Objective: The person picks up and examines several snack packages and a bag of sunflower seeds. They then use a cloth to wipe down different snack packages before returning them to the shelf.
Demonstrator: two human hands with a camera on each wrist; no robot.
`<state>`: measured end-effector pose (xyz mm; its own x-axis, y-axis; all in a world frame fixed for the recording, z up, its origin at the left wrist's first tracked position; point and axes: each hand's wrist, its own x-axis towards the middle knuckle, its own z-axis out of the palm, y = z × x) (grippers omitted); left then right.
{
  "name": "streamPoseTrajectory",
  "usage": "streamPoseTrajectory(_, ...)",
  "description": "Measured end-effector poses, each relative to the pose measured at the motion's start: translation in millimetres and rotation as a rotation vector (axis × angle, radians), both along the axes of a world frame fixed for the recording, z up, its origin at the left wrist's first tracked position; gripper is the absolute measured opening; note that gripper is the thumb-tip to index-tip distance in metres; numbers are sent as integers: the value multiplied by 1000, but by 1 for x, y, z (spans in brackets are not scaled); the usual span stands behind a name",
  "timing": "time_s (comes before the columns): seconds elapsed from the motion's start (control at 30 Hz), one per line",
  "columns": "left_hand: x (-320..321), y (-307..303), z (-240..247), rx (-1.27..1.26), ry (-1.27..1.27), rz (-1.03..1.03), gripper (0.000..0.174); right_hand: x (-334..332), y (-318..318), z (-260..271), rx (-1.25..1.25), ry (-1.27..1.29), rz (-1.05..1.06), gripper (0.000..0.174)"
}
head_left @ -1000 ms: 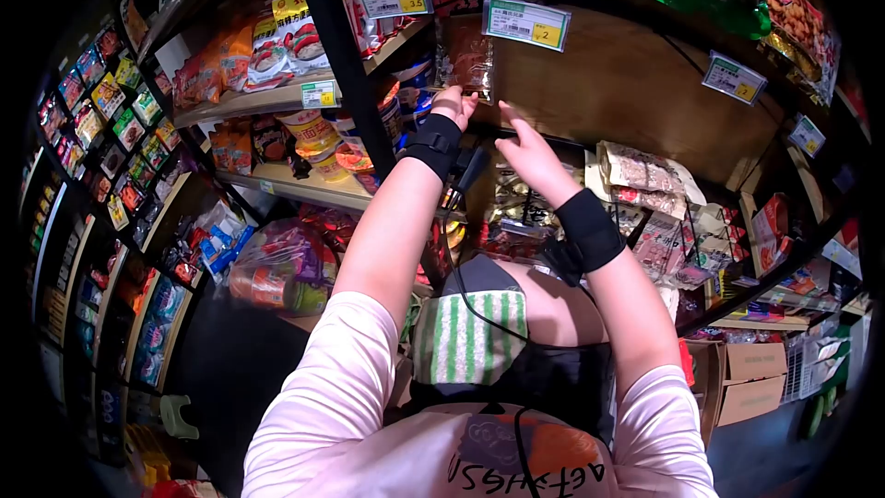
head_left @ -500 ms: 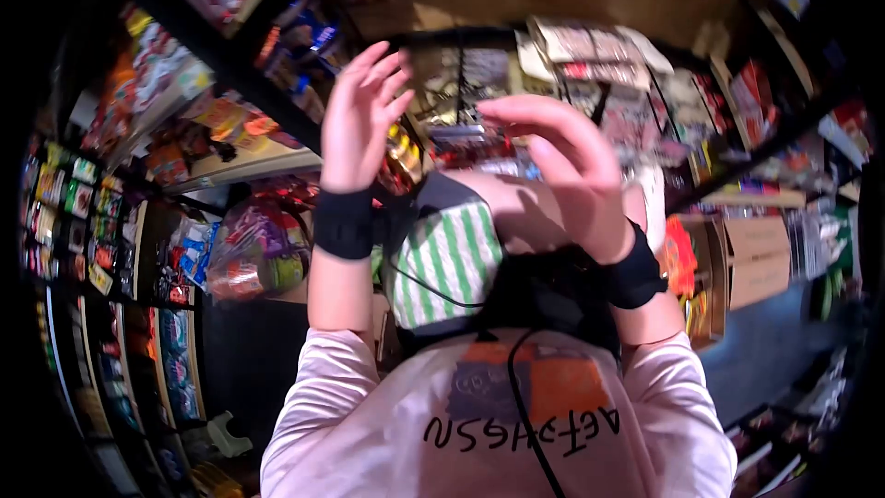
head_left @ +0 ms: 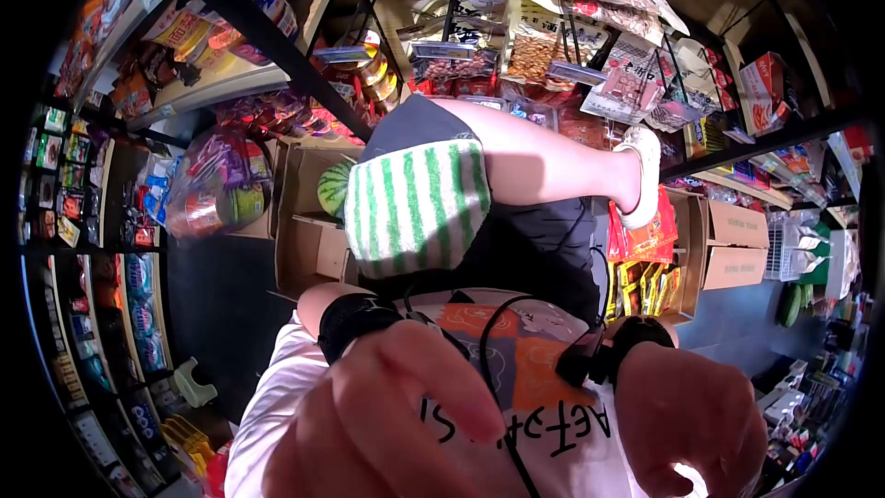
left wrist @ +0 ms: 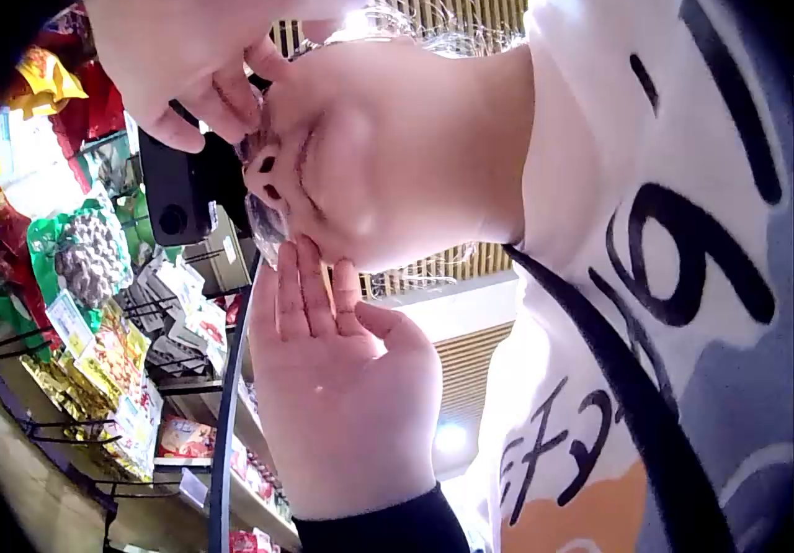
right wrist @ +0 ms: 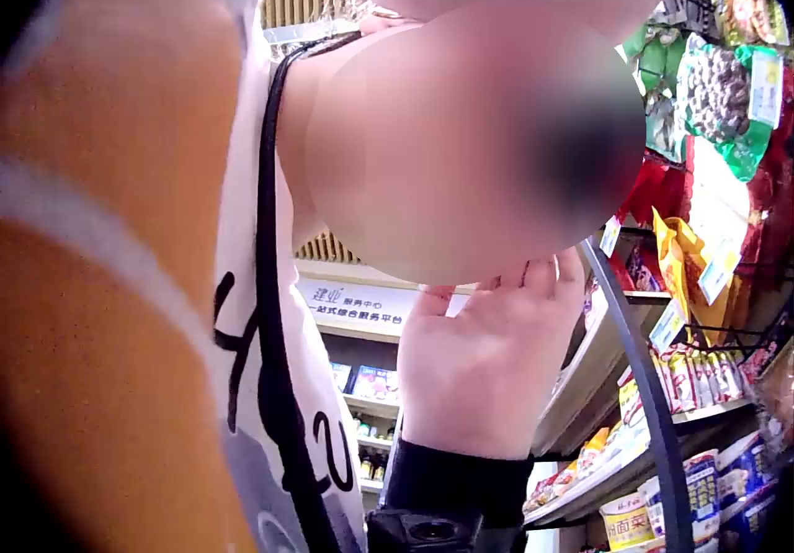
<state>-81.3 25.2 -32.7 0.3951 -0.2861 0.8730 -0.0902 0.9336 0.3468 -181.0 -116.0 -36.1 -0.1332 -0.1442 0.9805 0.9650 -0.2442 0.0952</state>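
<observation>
Far left, beyond the left hand: plastic-wrapped bundle (head_left: 217, 180) next to a cardboard box. Left hand (head_left: 387, 415) is up close to the head camera; in the left wrist view its fingers bend beside the black head-worn device (left wrist: 174, 193), but can't tell if they grip it or only touch. Device sits between the two hands, in front of the face, lens outward. Cable (head_left: 493, 332) also runs between the hands, down the shirt. Right hand (head_left: 691, 415) is up on the other side, palm showing in the left wrist view, fingers fairly straight, grasping nothing visible. Box of yellow packets (head_left: 645, 290) is beyond it.

Step looks like adjusting the device. To do it well: steady both sides evenly, nudge gently, keep fingertips off the lens, leave cable slack.
</observation>
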Motion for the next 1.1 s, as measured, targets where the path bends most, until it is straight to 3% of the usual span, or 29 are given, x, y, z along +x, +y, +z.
streamPoseTrajectory(0.03, -2, 0, 1, -22, -12, -25, 9, -1, 1, 1, -12, 57, 29, 19)
streamPoseTrajectory(0.1, -7, 0, 2, -57, -30, -62, 8, 11, 8, 0, 25, -70, 163, 19)
streamPoseTrajectory(0.27, -23, -2, 3, -127, -2, -25, 10, -9, 15, -4, 118, -36, 122, 17)
streamPoseTrajectory(0.4, -58, -2, 1, -132, 231, 323, 13, -11, 16, -10, 130, -165, 56, 17)
streamPoseTrajectory(0.53, -64, -6, 6, 47, 277, 610, 15, -15, 23, -11, 86, -55, 62, 22)
streamPoseTrajectory(0.57, -86, -33, 13, 46, 408, 876, 15, -12, 22, -8, 27, -36, 53, 23)
streamPoseTrajectory(0.63, -73, -23, 14, -62, 220, 483, 13, -20, 22, -4, -33, 132, 207, 23)
streamPoseTrajectory(0.7, -60, -16, 13, -98, 123, 240, 11, -39, 12, 0, -56, 384, 527, 25)
streamPoseTrajectory(0.8, -41, -5, 9, -97, 20, -74, 8, -43, 20, -7, -51, 465, 768, 29)
streamPoseTrajectory(0.97, -21, 5, 5, -39, -58, -418, 8, -39, 25, 3, -44, 534, 845, 30)
streamPoseTrajectory(1.1, -15, 21, 19, 162, -11, -637, 12, -37, 15, 16, -105, 600, 985, 26)
